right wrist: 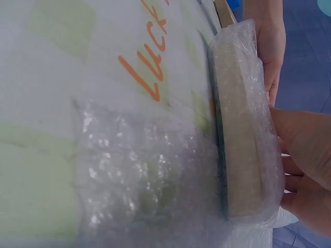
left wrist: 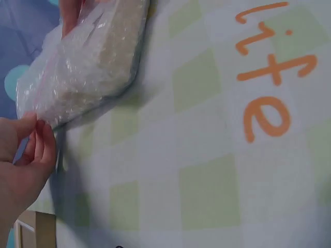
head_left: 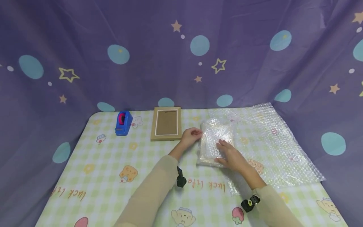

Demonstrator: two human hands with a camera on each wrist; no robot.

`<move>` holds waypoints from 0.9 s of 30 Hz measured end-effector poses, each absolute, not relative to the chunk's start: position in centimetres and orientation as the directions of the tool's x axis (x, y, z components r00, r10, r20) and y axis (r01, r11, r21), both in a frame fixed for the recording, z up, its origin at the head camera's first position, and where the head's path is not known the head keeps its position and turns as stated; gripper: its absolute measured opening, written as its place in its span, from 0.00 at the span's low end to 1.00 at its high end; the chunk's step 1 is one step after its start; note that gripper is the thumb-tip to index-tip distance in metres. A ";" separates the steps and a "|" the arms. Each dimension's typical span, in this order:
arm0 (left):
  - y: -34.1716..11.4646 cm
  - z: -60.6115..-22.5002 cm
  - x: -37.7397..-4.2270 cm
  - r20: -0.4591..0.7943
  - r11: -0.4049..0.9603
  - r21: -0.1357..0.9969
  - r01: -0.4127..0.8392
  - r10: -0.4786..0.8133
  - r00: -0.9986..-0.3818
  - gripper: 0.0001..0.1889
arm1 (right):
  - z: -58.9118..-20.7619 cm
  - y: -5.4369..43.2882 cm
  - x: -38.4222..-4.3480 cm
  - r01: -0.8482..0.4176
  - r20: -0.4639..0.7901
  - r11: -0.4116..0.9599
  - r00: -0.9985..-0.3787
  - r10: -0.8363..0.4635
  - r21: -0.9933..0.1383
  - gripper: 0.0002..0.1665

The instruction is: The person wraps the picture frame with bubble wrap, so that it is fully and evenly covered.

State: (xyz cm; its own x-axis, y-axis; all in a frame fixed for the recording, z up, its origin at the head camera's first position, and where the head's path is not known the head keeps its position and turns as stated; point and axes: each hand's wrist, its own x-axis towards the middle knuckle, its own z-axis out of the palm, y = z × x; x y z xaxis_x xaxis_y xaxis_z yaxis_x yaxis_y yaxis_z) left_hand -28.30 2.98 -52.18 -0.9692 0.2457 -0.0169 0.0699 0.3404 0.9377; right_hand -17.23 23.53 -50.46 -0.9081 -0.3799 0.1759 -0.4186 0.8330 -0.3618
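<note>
A flat, rectangular, light wood-coloured thing [right wrist: 242,155] lies wrapped in bubble wrap [head_left: 211,134], right of the table's middle. At the wrap's far left edge, my left hand [head_left: 191,136] pinches the plastic between thumb and fingertips; the left wrist view shows this pinch at the package corner. My right hand [head_left: 232,156] rests on top of the package near its right side, fingers spread and fairly straight. From under the package a loose sheet of bubble wrap [head_left: 272,148] runs out to the right across the table.
A wooden picture frame [head_left: 152,130] lies left of the package, close to my left hand. Farther left stands a blue tape dispenser [head_left: 122,127] with a pink-red roll. The checked tablecloth [head_left: 107,164] covers the table, and a purple patterned curtain [head_left: 147,82] hangs behind it.
</note>
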 end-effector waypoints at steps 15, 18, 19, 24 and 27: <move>4.6 -50.2 -25.2 0.171 0.693 0.246 0.677 0.657 -0.735 0.17 | -49.5 23.4 -18.2 -0.418 0.188 0.833 -0.908 -0.375 -0.363 0.39; 4.5 -50.6 -24.9 0.165 0.697 0.193 0.690 0.670 -0.724 0.18 | -48.9 23.5 -18.7 -0.427 0.158 0.827 -0.904 -0.397 -0.365 0.39; 4.5 -50.7 -24.9 0.161 0.700 0.186 0.689 0.670 -0.724 0.19 | -48.8 23.5 -19.0 -0.431 0.150 0.824 -0.902 -0.405 -0.367 0.38; 4.4 -50.9 -24.9 0.115 0.712 0.158 0.684 0.674 -0.729 0.22 | -48.0 23.7 -20.1 -0.441 0.131 0.811 -0.896 -0.425 -0.385 0.37; 4.4 -50.8 -24.9 0.104 0.716 0.126 0.687 0.679 -0.727 0.23 | -47.9 23.5 -20.7 -0.455 0.180 0.796 -0.890 -0.419 -0.399 0.36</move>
State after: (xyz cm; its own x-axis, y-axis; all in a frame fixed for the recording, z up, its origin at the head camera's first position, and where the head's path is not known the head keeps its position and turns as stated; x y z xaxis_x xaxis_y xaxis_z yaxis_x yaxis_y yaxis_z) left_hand -24.89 4.45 -50.77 -0.7270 0.6788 0.1036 0.6866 0.7160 0.1264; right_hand -20.69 23.52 -47.90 -0.8900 -0.4187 0.1804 -0.4553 0.7960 -0.3988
